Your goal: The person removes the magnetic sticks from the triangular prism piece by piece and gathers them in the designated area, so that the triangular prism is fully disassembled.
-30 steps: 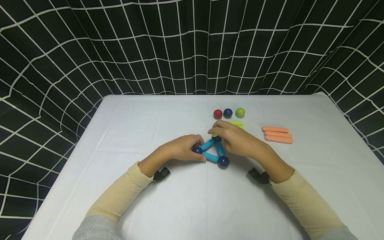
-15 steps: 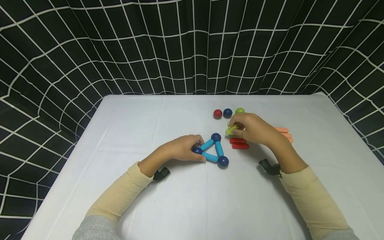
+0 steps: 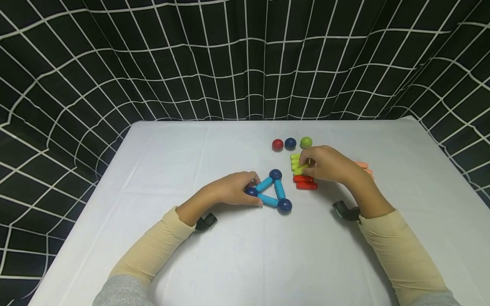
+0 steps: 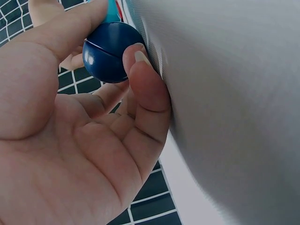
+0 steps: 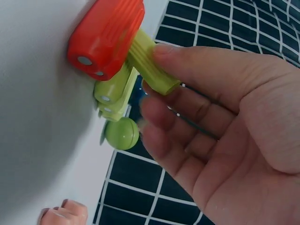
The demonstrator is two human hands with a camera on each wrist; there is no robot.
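A flat triangle of light-blue rods [image 3: 269, 200] joined at dark-blue balls [image 3: 284, 206] lies on the table. My left hand [image 3: 233, 188] holds its left corner ball [image 4: 105, 49], thumb and fingers on either side. Farther right, my right hand [image 3: 330, 165] pinches a yellow-green rod [image 5: 152, 65] between thumb and fingers. That rod slants beside several other yellow-green rods [image 3: 294, 157], partly hidden by the fingers. Red rods [image 3: 305, 185] lie just nearer to me than the pinched one.
Behind the rods sit a red ball [image 3: 277, 145], a dark-blue ball [image 3: 290, 143] and a light-green ball [image 3: 306, 142]. Orange rods [image 3: 361, 165] lie to the right, partly behind my right hand. A black grid-patterned curtain [image 3: 245, 63] surrounds the white table [image 3: 229, 263].
My right hand has left the triangle's far corner ball, carried the yellow-green rod right, and lowered it by the other yellow-green rods. My left hand and the triangle stayed put.
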